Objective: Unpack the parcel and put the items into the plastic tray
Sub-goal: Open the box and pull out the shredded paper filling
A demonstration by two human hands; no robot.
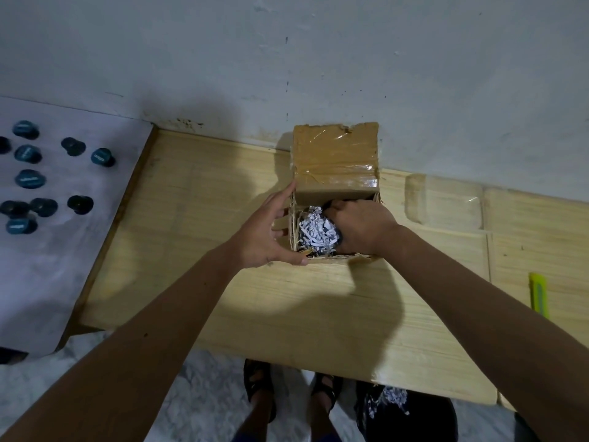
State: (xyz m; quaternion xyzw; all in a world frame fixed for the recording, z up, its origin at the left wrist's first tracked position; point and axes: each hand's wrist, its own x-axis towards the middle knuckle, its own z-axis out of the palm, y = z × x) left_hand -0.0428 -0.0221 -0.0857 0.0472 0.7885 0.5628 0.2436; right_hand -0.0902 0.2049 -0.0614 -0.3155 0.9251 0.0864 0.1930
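Observation:
An open cardboard box stands on the wooden table, its taped lid flap upright at the back. Shredded white paper fills the inside. My left hand clasps the box's left wall, with the thumb at the front corner. My right hand is down inside the box on the right, fingers curled over a dark item that is mostly hidden by the hand and the paper. The clear plastic tray lies on the table just right of the box, with nothing seen in it.
A yellow utility knife lies near the table's right edge. On the left, a white sheet carries several dark blue capsules. A black bag with shredded paper sits on the floor by my feet.

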